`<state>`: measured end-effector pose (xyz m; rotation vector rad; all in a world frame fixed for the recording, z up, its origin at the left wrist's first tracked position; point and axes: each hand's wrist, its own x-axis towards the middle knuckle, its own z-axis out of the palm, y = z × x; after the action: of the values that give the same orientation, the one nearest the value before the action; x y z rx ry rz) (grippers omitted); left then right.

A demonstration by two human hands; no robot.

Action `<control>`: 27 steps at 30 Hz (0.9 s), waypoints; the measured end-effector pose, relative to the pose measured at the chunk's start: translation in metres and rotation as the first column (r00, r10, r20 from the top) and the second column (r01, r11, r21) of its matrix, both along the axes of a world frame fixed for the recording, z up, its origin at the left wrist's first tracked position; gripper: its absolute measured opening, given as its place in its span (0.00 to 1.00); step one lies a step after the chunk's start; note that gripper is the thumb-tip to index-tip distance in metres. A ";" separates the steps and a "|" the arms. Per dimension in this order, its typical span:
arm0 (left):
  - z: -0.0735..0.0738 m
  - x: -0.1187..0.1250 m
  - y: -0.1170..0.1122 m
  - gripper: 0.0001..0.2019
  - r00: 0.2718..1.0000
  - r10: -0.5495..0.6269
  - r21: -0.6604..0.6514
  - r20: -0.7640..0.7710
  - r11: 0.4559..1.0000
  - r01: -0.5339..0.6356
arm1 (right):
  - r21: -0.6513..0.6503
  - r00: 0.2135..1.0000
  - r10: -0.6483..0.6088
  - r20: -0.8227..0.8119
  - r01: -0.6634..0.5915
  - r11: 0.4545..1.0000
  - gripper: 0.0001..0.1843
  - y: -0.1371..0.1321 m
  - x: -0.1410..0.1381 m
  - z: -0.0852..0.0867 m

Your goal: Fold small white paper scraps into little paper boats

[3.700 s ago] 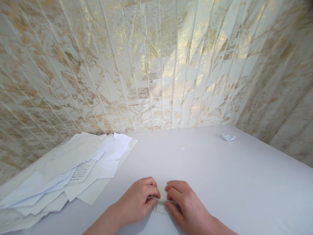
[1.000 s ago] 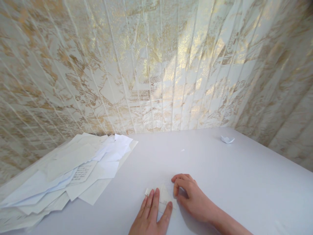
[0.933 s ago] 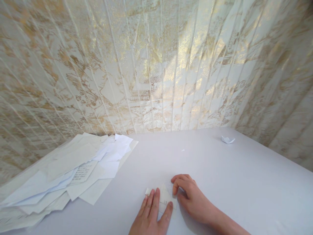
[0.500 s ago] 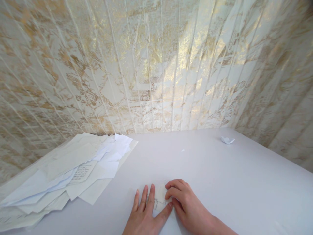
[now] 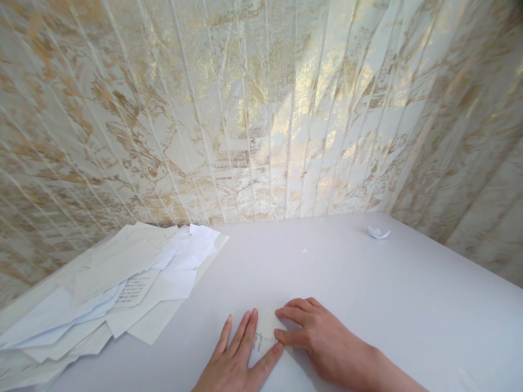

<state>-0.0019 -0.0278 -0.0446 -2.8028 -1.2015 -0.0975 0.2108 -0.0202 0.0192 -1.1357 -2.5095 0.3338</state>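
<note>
Wide tabletop point(image 5: 351, 272) beyond edges of folded paper point(image 5: 268, 324)

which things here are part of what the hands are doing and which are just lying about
In use:
folded paper
left hand, spread partly over it
right hand, fingers at its right side

Apparently lying about:
paper pile, left
paper scrap, beyond the hands
boat-shaped paper, far right
</note>
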 end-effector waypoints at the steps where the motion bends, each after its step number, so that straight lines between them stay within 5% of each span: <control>1: 0.001 -0.003 0.002 0.31 1.000 -0.018 -0.021 -0.012 1.000 0.018 | -0.010 1.000 0.018 -0.006 -0.018 1.000 0.15 0.000 0.002 0.002; 7: 0.022 -0.006 0.011 0.26 0.997 -0.044 -0.181 -0.056 0.983 0.034 | -0.181 0.992 0.053 -0.116 -0.074 0.981 0.21 0.002 0.006 0.005; 13: 0.047 0.009 0.013 0.15 0.969 0.087 -0.195 0.230 0.980 -0.042 | -0.262 0.921 -0.340 -0.189 0.287 0.922 0.09 -0.002 -0.018 -0.012; 18: 0.047 0.016 0.020 0.12 0.857 0.298 -0.323 0.420 0.932 -0.166 | -0.231 0.890 -0.433 -0.141 0.396 0.889 0.13 -0.004 -0.030 -0.021; 27: 0.050 0.018 0.028 0.13 0.792 0.477 -0.497 0.382 0.828 -0.259 | -0.300 0.869 -0.458 -0.186 0.393 0.869 0.22 -0.005 -0.031 -0.025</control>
<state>0.0166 0.0002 0.0058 -2.8939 -2.1219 -0.6345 0.1801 -0.0249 -0.0057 -1.5998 -1.9602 0.6410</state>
